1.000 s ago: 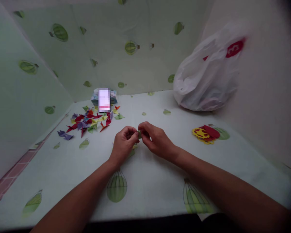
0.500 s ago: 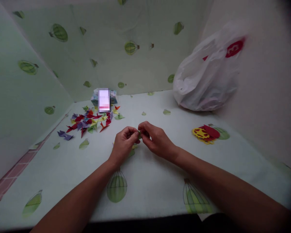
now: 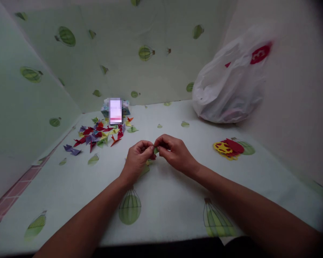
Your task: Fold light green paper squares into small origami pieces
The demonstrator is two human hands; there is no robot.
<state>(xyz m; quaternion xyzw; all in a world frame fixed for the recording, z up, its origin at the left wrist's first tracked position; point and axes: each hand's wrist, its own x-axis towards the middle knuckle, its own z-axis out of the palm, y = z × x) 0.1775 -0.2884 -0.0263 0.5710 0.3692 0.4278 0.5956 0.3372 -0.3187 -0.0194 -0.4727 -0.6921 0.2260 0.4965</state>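
Observation:
Between my two hands is a small folded piece of green paper [image 3: 155,150], mostly covered by fingers. My left hand [image 3: 139,154] pinches its left side with thumb and forefinger. From the right, the thumb and fingers of my right hand [image 3: 174,152] close on the same paper. Some yellowish paper [image 3: 149,163] shows on the table just behind and below my left hand, partly hidden by it. Farther left lies a pile of folded paper cranes [image 3: 97,135] in red, purple, yellow, green and orange.
A tissue box [image 3: 126,107] stands behind the cranes, with a lit, blurred phone [image 3: 115,111] in front of it. At the back right is a white plastic bag [image 3: 228,86]. Yellow and red paper cutouts [image 3: 228,147] lie to the right on the balloon-print tablecloth [image 3: 172,208].
My right hand has turned slightly and shifted a little to the right. More of the green paper shows between the fingertips. My left hand is almost still.

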